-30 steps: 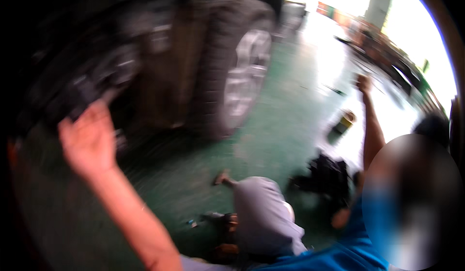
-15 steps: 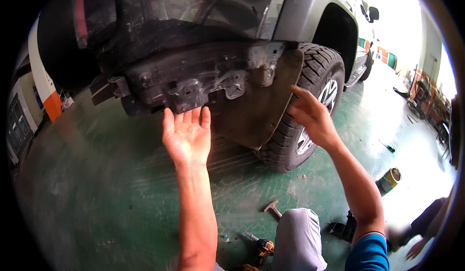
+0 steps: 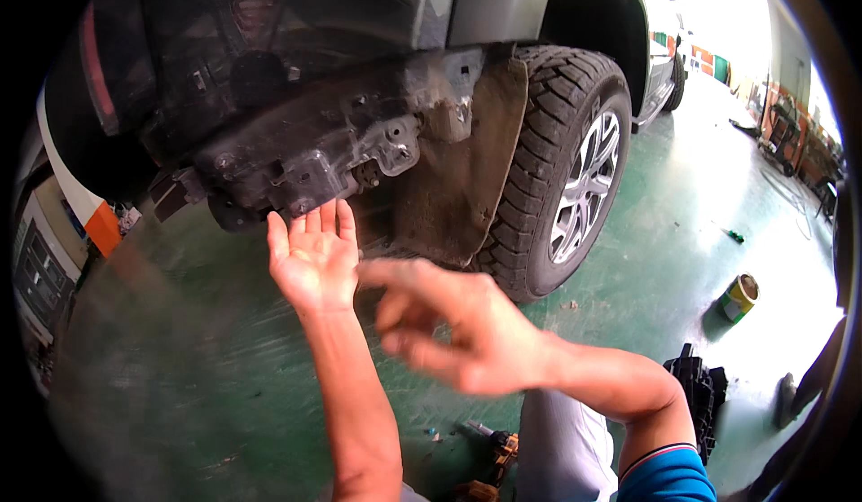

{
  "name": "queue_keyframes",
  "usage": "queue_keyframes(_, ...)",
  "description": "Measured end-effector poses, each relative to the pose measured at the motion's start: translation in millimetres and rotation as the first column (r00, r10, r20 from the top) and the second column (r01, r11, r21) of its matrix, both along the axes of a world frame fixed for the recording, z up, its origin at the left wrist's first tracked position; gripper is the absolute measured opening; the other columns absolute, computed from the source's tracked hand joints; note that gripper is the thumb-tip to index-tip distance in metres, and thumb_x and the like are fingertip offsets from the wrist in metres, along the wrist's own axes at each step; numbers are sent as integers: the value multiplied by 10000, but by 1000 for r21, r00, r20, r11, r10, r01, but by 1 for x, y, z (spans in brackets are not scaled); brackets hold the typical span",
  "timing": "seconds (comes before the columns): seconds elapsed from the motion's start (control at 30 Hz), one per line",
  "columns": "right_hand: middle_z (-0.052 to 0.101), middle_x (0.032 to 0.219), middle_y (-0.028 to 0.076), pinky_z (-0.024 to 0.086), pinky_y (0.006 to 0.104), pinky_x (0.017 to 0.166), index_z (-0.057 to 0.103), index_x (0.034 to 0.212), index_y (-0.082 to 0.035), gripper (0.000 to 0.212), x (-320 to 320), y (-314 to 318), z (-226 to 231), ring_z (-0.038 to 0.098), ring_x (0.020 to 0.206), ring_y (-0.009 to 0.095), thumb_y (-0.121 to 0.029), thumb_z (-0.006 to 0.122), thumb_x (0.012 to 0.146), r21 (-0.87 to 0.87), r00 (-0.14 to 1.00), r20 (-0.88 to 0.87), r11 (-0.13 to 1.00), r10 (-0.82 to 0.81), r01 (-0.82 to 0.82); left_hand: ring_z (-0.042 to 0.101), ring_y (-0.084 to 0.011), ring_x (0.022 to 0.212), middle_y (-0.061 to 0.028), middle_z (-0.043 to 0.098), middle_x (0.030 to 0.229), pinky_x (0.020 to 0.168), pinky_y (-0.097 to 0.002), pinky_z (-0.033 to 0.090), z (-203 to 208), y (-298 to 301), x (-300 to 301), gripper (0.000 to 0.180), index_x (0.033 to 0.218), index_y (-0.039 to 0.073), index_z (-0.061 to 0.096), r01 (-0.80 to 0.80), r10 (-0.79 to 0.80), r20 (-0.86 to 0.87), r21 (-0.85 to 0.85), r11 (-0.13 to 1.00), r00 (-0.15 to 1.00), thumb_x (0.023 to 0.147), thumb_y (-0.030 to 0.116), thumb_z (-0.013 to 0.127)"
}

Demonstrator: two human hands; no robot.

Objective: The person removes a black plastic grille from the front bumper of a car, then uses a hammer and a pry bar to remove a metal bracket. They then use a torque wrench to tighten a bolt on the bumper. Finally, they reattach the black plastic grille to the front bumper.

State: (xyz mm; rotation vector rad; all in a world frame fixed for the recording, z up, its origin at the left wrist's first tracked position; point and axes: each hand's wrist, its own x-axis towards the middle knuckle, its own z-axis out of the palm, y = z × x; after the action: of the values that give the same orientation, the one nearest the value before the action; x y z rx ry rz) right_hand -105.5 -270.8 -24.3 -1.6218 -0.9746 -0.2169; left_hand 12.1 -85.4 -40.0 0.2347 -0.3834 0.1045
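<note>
My left hand (image 3: 314, 264) is palm up below the dark metal bracket (image 3: 310, 179) under the vehicle's rear corner. Its fingers are stretched upward, and the tips reach the bracket's lower edge, partly hidden behind it. In front of my left wrist, my right hand (image 3: 458, 327) hangs in the air, a little blurred. Its index finger points left and the other fingers are loosely bent and apart, with nothing in them. Right of the bracket hangs a dirty mud flap (image 3: 458, 161), just ahead of the wheel's tyre (image 3: 516, 206).
On the green floor (image 3: 215, 367) lie a yellow-black cordless drill (image 3: 503, 457) beside my knee (image 3: 561, 448) and a black plastic part (image 3: 696, 394) by my right elbow. A tin can (image 3: 739, 297) stands farther right. A person's dark leg (image 3: 813, 376) shows at the right edge.
My right hand has come down and left, from beside the tyre to in front of my left wrist. My left hand remains under the bracket. The view has shifted, and the hammer is out of sight.
</note>
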Motion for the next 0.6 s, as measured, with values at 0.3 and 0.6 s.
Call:
queue_keyframes(0.3,618,811,91,498,327,632,552,1191,3,462,-80,7,36,622,700,237,40,550,730,487,912,-38,804,408,-340,532,-241,1122,-115,580,1233,997,-437,433,-3,-2,1,417,1198,-22,531,-36,34,32,58,998,999,999,342,490)
queue_keyframes(0.6,629,822,118,511,371,640,550,1185,-14,450,-75,-21,26,639,737,291,4,554,736,383,868,-24,807,495,-450,541,-251,1139,-111,602,1228,998,-463,426,-8,2,9,408,1187,-3,545,-3,-2,69,70,998,998,1014,353,442)
